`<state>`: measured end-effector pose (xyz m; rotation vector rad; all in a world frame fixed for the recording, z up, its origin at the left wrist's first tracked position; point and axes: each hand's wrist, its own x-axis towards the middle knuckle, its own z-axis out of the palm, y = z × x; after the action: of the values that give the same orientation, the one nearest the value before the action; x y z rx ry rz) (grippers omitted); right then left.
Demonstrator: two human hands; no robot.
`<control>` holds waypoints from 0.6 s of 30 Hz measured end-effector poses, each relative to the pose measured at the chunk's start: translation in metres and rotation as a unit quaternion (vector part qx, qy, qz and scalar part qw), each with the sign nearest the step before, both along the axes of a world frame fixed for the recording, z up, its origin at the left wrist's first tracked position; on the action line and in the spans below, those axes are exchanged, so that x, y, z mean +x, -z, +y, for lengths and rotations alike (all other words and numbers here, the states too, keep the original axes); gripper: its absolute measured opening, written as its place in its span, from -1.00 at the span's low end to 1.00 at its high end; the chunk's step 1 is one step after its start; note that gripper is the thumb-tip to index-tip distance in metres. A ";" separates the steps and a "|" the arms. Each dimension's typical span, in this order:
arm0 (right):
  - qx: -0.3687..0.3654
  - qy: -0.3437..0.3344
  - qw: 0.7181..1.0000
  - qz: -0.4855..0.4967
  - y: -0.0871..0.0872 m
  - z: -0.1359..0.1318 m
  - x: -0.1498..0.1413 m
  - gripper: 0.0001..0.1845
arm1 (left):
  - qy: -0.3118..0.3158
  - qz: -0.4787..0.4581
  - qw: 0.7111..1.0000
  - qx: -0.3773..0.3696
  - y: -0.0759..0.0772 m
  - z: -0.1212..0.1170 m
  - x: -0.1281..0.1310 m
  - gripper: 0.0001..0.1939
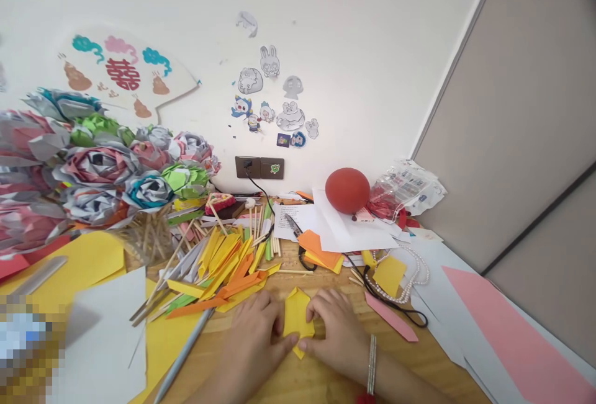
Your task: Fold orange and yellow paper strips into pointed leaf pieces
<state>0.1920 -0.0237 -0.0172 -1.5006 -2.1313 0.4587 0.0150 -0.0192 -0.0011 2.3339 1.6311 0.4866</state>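
Note:
A small piece of folded yellow paper, pointed at its top and bottom, lies on the wooden table between my hands. My left hand grips its left side, with the thumb pressed near the lower point. From the right, my right hand holds the other edge, fingers curled and thumb close to the left one. Just beyond my left hand is a pile of folded yellow and orange paper strips. Behind the paper lie an orange folded piece and scissors, partly covered.
Paper flowers crowd the left, in a clear container. Yellow sheets and a white sheet lie below them, beside a grey rod. A red balloon sits at the back. On the right are a bead string, a black cable and pink paper.

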 end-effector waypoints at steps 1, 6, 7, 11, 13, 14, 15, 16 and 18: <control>-0.002 0.000 1.000 -0.003 0.000 0.001 0.000 -0.64 | -0.007 0.008 1.000 0.006 0.000 0.001 -0.003 -0.84; -0.008 -0.031 0.999 -0.011 -0.002 0.007 0.005 -0.62 | 0.021 0.004 0.995 0.097 0.002 0.013 -0.023 -0.90; -0.011 -0.044 0.999 -0.011 -0.002 0.009 0.007 -0.60 | 0.051 -0.008 0.992 0.119 0.004 0.015 -0.026 -0.85; -0.022 -0.068 0.997 -0.009 -0.003 0.013 0.010 -0.57 | 0.178 0.004 0.964 0.195 0.014 0.022 -0.031 -0.64; -0.025 -0.071 0.997 -0.002 -0.004 0.014 0.012 -0.57 | 0.210 0.032 0.952 0.222 0.018 0.023 -0.031 -0.66; -0.027 -0.075 0.997 0.002 -0.005 0.014 0.013 -0.59 | 0.218 0.043 0.947 0.231 0.020 0.024 -0.031 -0.66; -0.029 -0.081 0.996 0.007 -0.005 0.014 0.014 -0.63 | 0.222 0.051 0.945 0.237 0.021 0.024 -0.032 -0.66; -0.031 -0.087 0.996 0.011 -0.006 0.014 0.015 -0.67 | 0.222 0.056 0.943 0.242 0.022 0.024 -0.032 -0.66; -0.033 -0.089 0.995 0.018 -0.007 0.015 0.016 -0.75 | 0.222 0.063 0.940 0.252 0.023 0.024 -0.033 -0.67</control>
<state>0.2083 -0.0091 -0.0103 -1.3303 -2.2517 0.6195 -0.0177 0.0051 -0.0240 3.0501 1.0426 0.7274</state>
